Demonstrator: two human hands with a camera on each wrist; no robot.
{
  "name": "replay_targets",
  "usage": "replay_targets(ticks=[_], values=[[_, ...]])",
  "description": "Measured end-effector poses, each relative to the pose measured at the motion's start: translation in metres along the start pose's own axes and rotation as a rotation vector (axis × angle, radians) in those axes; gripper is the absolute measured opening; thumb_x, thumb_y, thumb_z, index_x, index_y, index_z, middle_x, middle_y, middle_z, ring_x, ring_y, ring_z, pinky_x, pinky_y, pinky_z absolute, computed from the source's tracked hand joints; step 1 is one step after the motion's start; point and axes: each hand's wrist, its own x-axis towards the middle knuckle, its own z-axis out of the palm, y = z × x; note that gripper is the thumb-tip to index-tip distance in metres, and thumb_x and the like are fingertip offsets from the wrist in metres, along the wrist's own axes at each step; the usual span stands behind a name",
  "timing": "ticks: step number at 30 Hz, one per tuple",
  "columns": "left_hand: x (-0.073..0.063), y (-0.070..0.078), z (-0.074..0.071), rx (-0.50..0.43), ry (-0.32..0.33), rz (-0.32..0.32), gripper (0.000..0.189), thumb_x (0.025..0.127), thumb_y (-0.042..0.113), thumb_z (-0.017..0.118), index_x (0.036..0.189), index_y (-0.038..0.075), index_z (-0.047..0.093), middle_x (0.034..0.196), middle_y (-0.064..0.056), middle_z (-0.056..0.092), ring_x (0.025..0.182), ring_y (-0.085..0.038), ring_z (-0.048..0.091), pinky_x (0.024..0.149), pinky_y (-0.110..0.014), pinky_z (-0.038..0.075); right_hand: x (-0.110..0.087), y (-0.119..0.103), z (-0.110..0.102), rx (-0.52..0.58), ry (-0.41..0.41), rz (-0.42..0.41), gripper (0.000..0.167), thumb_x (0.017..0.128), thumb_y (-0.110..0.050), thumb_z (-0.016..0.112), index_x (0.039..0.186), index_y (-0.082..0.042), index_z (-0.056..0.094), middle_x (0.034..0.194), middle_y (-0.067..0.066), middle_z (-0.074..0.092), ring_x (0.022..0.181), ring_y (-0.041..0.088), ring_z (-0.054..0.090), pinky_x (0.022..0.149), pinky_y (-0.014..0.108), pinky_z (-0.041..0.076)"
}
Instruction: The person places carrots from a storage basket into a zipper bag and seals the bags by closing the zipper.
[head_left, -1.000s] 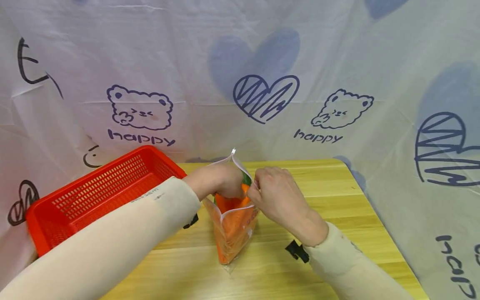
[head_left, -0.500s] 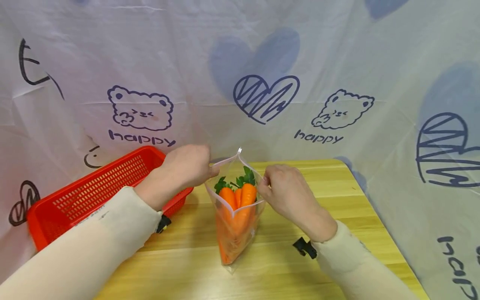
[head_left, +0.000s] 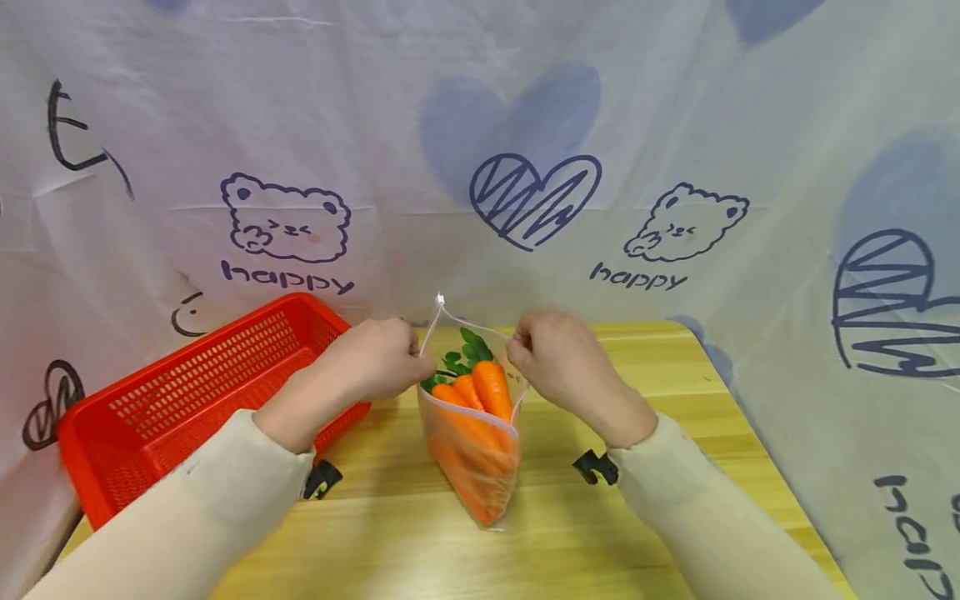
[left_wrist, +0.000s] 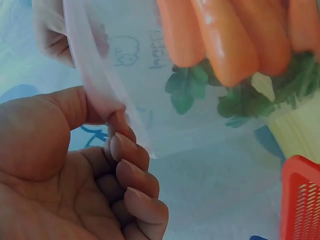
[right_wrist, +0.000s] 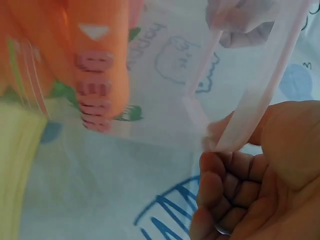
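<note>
A clear zip bag (head_left: 468, 433) with a pale pink seal stands on the table, its mouth spread apart. Several orange carrots (head_left: 491, 387) with green leafy tops (head_left: 468, 346) fill it. My left hand (head_left: 375, 358) pinches the bag's rim on the left between thumb and forefinger, as the left wrist view shows, its other fingers curled. On the opposite side, the rim is pinched by my right hand (head_left: 562, 362); in the right wrist view the thumb and forefinger meet at the seal. A white zip slider (head_left: 440, 299) sits at the far corner of the mouth.
To the left, a red perforated basket (head_left: 187, 392) stands on the wooden table (head_left: 637, 533), partly behind my left sleeve. A white cloth (head_left: 405, 125) printed with bears and hearts hangs behind the table.
My left hand came out of the bag and took hold of its left rim. The carrots came into view, and the bag has turned and tilted slightly; my right hand kept its side.
</note>
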Motion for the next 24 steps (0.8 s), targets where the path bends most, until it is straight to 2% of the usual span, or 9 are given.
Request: replay_targets(ticks=[3,6,10,15,19,22,24], values=[[-0.001,-0.005,0.003,-0.020,0.001,-0.021,0.026,0.086,0.032,0.058,0.066,0.016,0.059,0.055,0.003,0.043,0.049,-0.017,0.044,0.045,-0.025,0.031,-0.007,-0.001,0.002,0.090,-0.069,0.039,0.034,0.092,-0.044,0.061,0.071,-0.018,0.058,0.061,-0.002,0.048,0.054,0.016,0.047,0.050,0.028,0.036],[-0.004,-0.010,0.004,-0.055,-0.007,-0.024,0.023,0.087,0.031,0.059,0.071,0.014,0.061,0.056,0.002,0.043,0.049,-0.016,0.042,0.045,-0.024,0.030,-0.019,-0.003,0.001,0.140,-0.093,0.083,0.040,0.087,-0.059,0.060,0.078,-0.019,0.061,0.069,-0.003,0.055,0.061,0.016,0.050,0.055,0.029,0.040],[-0.006,-0.013,0.003,-0.062,-0.016,-0.009,0.022,0.088,0.030,0.058,0.074,0.013,0.060,0.058,0.002,0.044,0.051,-0.016,0.042,0.047,-0.025,0.031,-0.039,-0.007,-0.001,0.123,-0.067,0.121,0.053,0.083,-0.070,0.054,0.087,-0.018,0.063,0.081,-0.003,0.060,0.070,0.015,0.053,0.064,0.029,0.044],[-0.006,-0.014,0.000,-0.055,-0.033,-0.002,0.021,0.089,0.029,0.057,0.077,0.013,0.063,0.060,0.001,0.046,0.054,-0.016,0.044,0.048,-0.025,0.033,-0.060,-0.016,0.002,0.100,-0.067,0.115,0.058,0.077,-0.073,0.056,0.089,-0.017,0.063,0.080,-0.003,0.057,0.071,0.014,0.050,0.067,0.029,0.042],[0.001,-0.016,-0.001,-0.058,-0.010,0.029,0.026,0.092,0.032,0.055,0.074,0.014,0.059,0.061,0.001,0.046,0.055,-0.016,0.045,0.050,-0.026,0.035,-0.068,-0.025,0.006,0.088,-0.060,0.044,0.054,0.074,-0.068,0.067,0.089,-0.017,0.065,0.081,-0.005,0.058,0.072,0.011,0.050,0.069,0.027,0.044],[0.011,-0.021,0.000,-0.077,0.026,0.044,0.034,0.097,0.038,0.051,0.074,0.013,0.054,0.063,0.000,0.044,0.057,-0.017,0.045,0.052,-0.026,0.035,-0.071,-0.029,0.008,0.059,-0.011,-0.016,0.037,0.078,-0.052,0.074,0.086,-0.017,0.066,0.081,-0.006,0.060,0.073,0.009,0.051,0.070,0.027,0.046],[0.019,-0.026,0.002,-0.101,0.052,0.039,0.034,0.099,0.039,0.048,0.079,0.012,0.054,0.066,-0.002,0.046,0.059,-0.019,0.046,0.052,-0.028,0.037,-0.073,-0.030,0.009,0.043,0.012,-0.042,0.025,0.078,-0.040,0.073,0.086,-0.017,0.067,0.081,-0.007,0.061,0.073,0.008,0.051,0.071,0.026,0.047]])
